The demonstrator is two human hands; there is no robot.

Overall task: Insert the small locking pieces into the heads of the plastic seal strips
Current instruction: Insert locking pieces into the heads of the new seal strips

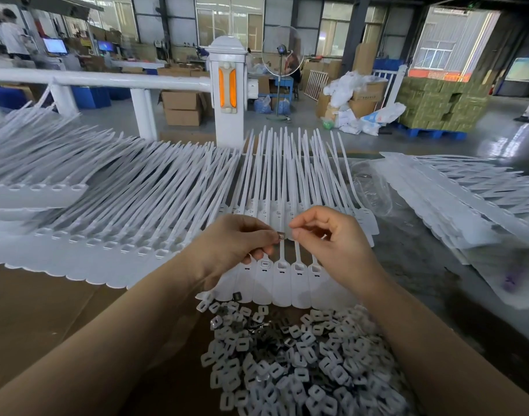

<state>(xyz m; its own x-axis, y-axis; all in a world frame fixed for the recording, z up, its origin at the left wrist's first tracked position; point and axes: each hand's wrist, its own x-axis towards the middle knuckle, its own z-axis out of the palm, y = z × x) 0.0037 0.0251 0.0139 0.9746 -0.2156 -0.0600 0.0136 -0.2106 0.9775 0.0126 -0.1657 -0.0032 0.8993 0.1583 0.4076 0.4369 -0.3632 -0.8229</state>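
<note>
A joined row of white plastic seal strips lies in front of me, heads near me and tails pointing away. Above it, my left hand and my right hand meet at the fingertips. Between them is one small metal locking piece, pinched by my left fingers and touched by my right thumb and forefinger. A heap of small white and metal locking pieces lies on the cardboard close to me, under my forearms.
More rows of seal strips fan out at the left, and a stack lies at the right beside a clear plastic bag. A white railing post stands behind the table. Boxes and a fan fill the workshop floor beyond.
</note>
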